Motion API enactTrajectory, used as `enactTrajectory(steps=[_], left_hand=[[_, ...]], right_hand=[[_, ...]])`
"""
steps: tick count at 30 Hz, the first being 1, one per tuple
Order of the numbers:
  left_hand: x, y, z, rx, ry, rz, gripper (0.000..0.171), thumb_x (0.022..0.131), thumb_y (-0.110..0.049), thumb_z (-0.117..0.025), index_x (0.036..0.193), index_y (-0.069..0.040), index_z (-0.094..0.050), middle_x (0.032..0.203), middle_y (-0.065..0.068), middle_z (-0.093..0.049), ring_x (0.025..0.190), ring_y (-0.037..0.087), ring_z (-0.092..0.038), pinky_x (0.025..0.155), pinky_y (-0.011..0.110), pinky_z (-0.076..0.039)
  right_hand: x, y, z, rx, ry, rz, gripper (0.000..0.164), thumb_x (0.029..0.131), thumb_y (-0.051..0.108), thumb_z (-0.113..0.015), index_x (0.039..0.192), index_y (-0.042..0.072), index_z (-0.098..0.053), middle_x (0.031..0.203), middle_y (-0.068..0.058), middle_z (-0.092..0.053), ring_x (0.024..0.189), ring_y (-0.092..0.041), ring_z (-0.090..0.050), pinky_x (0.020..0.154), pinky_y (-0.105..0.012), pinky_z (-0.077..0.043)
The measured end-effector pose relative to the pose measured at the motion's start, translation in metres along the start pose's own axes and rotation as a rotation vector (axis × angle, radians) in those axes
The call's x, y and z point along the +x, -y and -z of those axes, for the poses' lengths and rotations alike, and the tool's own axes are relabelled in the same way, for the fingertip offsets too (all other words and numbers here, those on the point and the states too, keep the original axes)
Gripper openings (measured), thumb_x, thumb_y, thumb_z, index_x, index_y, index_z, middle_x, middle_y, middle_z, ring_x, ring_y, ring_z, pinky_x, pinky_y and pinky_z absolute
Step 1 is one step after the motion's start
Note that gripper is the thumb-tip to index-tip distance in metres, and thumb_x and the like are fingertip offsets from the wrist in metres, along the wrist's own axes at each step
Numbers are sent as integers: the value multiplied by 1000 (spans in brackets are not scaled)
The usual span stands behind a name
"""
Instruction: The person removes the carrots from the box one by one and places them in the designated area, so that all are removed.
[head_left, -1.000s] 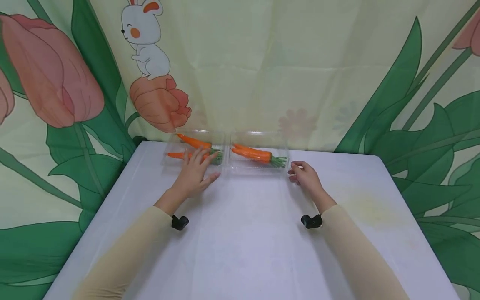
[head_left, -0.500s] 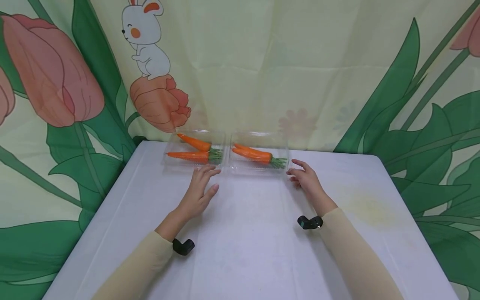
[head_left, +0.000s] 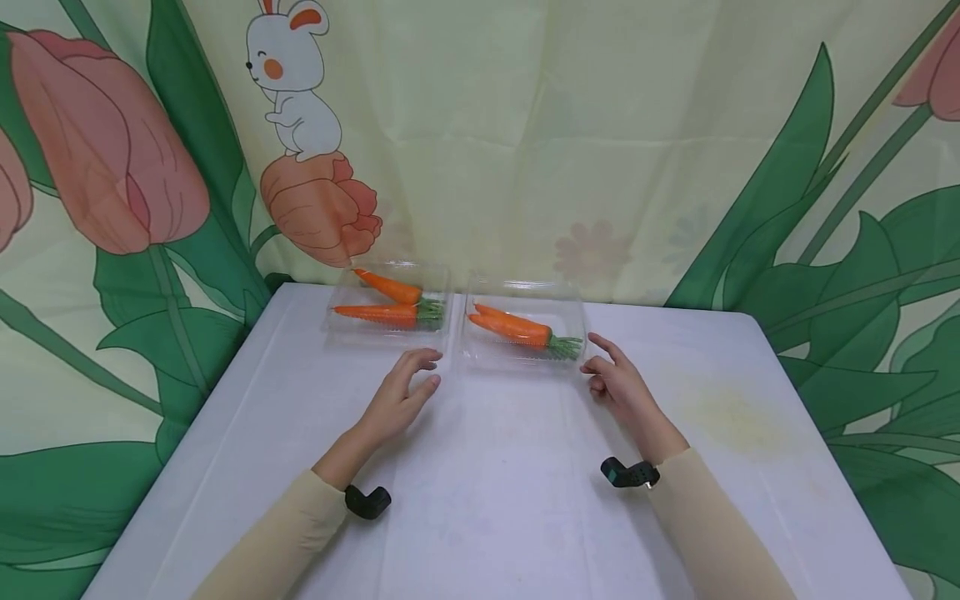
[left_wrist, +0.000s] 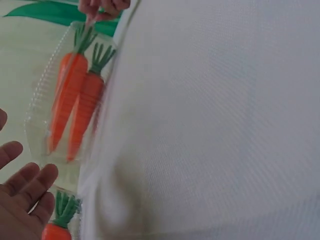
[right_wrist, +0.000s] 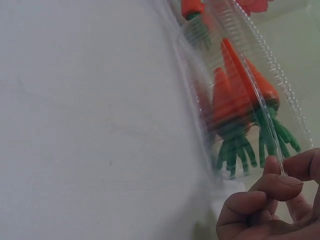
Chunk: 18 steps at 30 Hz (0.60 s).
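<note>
Two clear plastic containers stand side by side at the far side of the table. In the right container (head_left: pixel 487 358) lie orange carrots (head_left: pixel 517 329) with green tops. My right hand (head_left: pixel 618 387) is at its right end; in the right wrist view that hand's thumb and fingers (right_wrist: pixel 282 186) pinch the clear rim. The left container (head_left: pixel 337 329) holds two carrots (head_left: pixel 382 314), tops pointing right. My left hand (head_left: pixel 397 396) hovers just in front of it, holding nothing, fingers loosely bent; in the left wrist view its fingers (left_wrist: pixel 37 180) are spread apart.
A white cloth covers the table (head_left: pixel 517 483). Right behind the containers hangs a pale curtain (head_left: pixel 525 167) printed with tulips, leaves and a rabbit (head_left: pixel 296 100). Black wrist cameras sit on both wrists, one on the left (head_left: pixel 367 502).
My left hand has drawn back from over the left container's carrots toward me. The right container has come slightly toward me and to the right, with my right hand at its end.
</note>
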<state>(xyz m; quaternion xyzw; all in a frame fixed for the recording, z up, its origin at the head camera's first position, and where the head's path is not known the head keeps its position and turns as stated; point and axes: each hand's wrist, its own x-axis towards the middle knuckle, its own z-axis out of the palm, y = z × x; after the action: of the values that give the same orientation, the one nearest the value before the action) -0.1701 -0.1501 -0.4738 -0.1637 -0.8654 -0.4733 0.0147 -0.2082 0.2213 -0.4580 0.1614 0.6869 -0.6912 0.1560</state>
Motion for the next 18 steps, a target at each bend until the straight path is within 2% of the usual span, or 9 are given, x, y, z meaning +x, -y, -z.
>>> enactTrajectory(steps=[5, 10, 12, 15, 18], left_hand=[[2, 1, -7, -101, 33, 94, 40, 107, -18, -57, 145, -6, -53, 146, 11, -55, 121, 29, -64, 102, 51, -52], [4, 3, -14, -217, 66, 127, 38, 105, -11, -55, 142, -4, -53, 136, 14, -63, 107, 25, -69, 93, 34, -56], [4, 3, -16, -264, 71, 144, 38, 104, -9, -55, 142, -4, -53, 130, 16, -66, 101, 25, -71, 90, 29, -56], [4, 3, -19, -340, 73, 187, 37, 105, -9, -56, 141, -4, -51, 123, 20, -68, 93, 25, -72, 88, 27, -58], [5, 1, -21, -401, 63, 236, 35, 105, -9, -56, 139, -3, -50, 119, 23, -68, 87, 25, -72, 87, 27, -59]], right_hand=[[-11, -7, 3, 39, 30, 6, 70, 102, 8, -46, 165, 28, -23, 93, 2, -59, 60, -9, -38, 64, -26, -38], [-23, -17, 4, 73, 59, 8, 71, 101, 6, -47, 165, 26, -20, 94, 0, -59, 59, -9, -34, 62, -24, -35], [-29, -22, 3, 80, 65, 1, 71, 101, 6, -47, 164, 21, -19, 95, 0, -59, 59, -8, -34, 61, -23, -35], [-37, -28, 2, 94, 94, 9, 65, 102, 5, -45, 161, 7, -20, 93, 1, -57, 61, -6, -34, 60, -22, -34], [-43, -33, 0, 128, 92, 14, 46, 102, 6, -43, 147, -1, -34, 89, 3, -55, 61, -4, -35, 61, -21, -35]])
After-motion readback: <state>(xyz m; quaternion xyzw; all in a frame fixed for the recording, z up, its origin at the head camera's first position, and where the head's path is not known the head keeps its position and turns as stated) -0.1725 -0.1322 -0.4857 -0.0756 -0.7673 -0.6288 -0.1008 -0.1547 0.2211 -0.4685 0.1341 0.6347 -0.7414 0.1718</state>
